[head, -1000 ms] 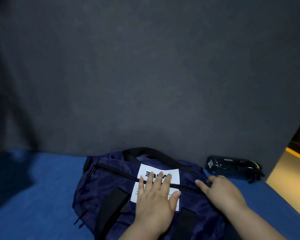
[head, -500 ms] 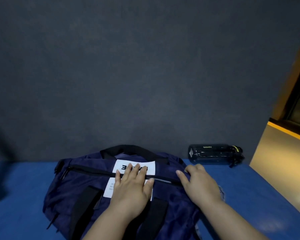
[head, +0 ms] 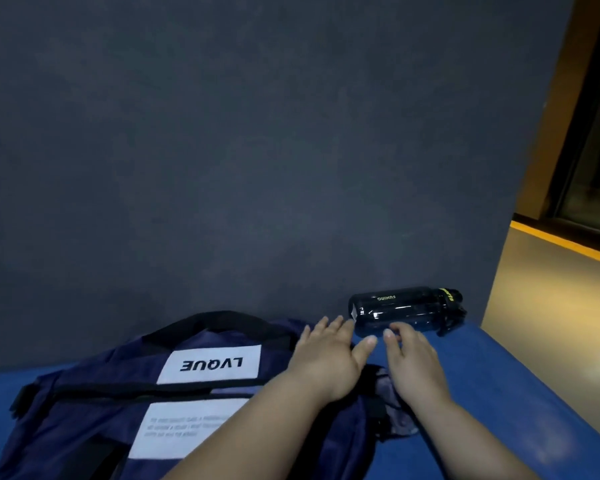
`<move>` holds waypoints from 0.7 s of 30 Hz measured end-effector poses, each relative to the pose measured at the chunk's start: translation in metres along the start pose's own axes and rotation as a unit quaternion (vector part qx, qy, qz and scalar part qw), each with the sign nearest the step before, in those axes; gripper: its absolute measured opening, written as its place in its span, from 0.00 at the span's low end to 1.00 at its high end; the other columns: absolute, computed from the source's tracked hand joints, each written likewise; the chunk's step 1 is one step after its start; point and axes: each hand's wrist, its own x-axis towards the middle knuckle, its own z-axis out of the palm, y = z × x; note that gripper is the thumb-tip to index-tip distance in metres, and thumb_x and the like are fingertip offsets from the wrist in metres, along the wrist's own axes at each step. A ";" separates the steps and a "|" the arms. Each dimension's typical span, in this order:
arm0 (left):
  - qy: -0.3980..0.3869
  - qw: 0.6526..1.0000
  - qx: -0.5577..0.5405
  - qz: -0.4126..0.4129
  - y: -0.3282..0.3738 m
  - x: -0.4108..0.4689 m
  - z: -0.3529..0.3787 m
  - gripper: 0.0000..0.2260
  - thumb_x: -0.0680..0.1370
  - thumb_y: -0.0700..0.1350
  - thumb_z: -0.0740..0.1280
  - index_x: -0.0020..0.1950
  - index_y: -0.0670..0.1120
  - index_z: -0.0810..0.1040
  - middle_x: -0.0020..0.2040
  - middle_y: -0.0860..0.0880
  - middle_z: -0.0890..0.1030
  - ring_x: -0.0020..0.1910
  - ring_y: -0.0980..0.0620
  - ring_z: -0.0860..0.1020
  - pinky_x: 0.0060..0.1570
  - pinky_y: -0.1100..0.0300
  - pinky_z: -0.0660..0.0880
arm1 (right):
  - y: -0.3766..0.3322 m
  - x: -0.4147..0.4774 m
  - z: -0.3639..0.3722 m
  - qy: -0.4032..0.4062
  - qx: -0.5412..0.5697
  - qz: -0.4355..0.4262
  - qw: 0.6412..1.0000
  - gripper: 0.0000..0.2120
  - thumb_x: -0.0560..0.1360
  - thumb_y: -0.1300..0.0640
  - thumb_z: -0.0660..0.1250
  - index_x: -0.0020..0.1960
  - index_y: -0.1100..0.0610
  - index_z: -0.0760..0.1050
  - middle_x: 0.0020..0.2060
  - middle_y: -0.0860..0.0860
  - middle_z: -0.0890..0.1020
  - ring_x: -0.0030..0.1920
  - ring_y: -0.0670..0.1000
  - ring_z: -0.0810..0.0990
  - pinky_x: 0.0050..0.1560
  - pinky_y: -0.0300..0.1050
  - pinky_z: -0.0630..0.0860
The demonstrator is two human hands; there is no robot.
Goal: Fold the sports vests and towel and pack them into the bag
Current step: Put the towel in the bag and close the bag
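Both hands lie low and right of centre, stretched out flat toward the top of the frame with nothing in either. The left hand [head: 326, 358] hangs over the right end of the bag [head: 94, 403], fingers straight and a little spread, their tips close to the butt end of a dark bottle [head: 406, 310]. The right hand [head: 414, 362] sits just beside it over the blue desk [head: 520, 393], fingers loosely extended right under the bottle's side; whether they touch it I cannot tell.

The navy bag fills the lower left, lying on its side on the desk. Its two white labels [head: 210, 364] face up, and a black zip line [head: 125, 389] running between them looks drawn closed. No vest or towel lies in the open. A scrap of paler fabric [head: 397, 415] pokes out by the bag's right end, but I cannot tell if it is a garment or part of the bag.

As I judge it, the folding and packing are finished or nearly so, and attention is on the bottle, lying on its side against the grey wall [head: 257, 150]. Taking it calls for curling the fingers round its smooth barrel, which may roll. Otherwise that loose scrap wants tucking in.
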 end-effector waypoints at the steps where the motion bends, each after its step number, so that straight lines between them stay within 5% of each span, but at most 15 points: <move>1: 0.000 0.999 -0.034 -0.007 0.005 0.010 0.002 0.31 0.82 0.63 0.46 0.80 0.48 0.52 0.80 0.49 0.52 0.79 0.49 0.48 0.76 0.53 0.44 | 0.009 0.008 -0.003 0.006 0.009 0.012 1.000 0.20 0.82 0.45 0.54 0.69 0.53 0.69 0.64 0.53 0.74 0.66 0.55 0.70 0.64 0.53 0.69; 12: 0.029 0.954 -0.284 -0.092 0.008 0.105 0.051 0.33 0.81 0.63 0.54 0.80 0.54 0.42 0.79 0.49 0.55 0.78 0.47 0.54 0.74 0.53 0.54 | 0.082 0.104 -0.038 0.091 0.183 0.091 0.975 0.25 0.83 0.50 0.53 0.78 0.54 0.55 0.76 0.55 0.59 0.74 0.57 0.60 0.70 0.52 0.61; 18: 0.054 0.951 -0.289 -0.095 0.000 0.116 0.077 0.32 0.79 0.66 0.53 0.77 0.63 0.39 0.75 0.49 0.66 0.69 0.48 0.70 0.60 0.55 0.69 | 0.099 0.134 -0.043 0.056 0.316 0.166 0.933 0.34 0.77 0.30 0.48 0.78 0.42 0.51 0.77 0.45 0.59 0.77 0.53 0.57 0.75 0.56 0.55; 21: 0.080 0.943 -0.309 -0.096 -0.001 0.116 0.080 0.29 0.80 0.64 0.52 0.78 0.62 0.44 0.70 0.52 0.72 0.63 0.50 0.74 0.52 0.58 0.68 | 0.120 0.144 -0.042 0.051 0.333 0.193 0.921 0.51 0.59 0.15 0.49 0.75 0.41 0.59 0.74 0.47 0.66 0.73 0.54 0.65 0.71 0.61 0.63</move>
